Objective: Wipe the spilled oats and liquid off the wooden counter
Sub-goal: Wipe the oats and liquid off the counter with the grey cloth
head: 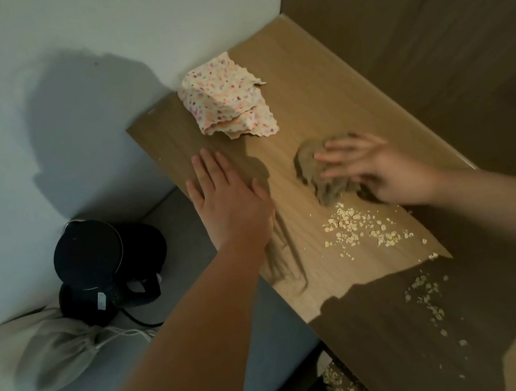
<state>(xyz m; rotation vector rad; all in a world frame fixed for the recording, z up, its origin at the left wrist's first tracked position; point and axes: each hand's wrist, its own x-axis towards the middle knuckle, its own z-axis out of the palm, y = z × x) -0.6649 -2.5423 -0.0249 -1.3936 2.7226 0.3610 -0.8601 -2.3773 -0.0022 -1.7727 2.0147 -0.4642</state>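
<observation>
Pressing on a crumpled beige rag (309, 166) right of centre, the right hand (377, 171) has its fingers spread flat, bit blurry tbh. The left hand (230, 199) lies flat mid-frame on the light wooden counter (311, 93). Scattered pale oat flakes (355, 231) sit just below the rag.

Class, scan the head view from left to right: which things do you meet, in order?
Grey drawstring bag → black kettle → left hand → right hand.
</observation>
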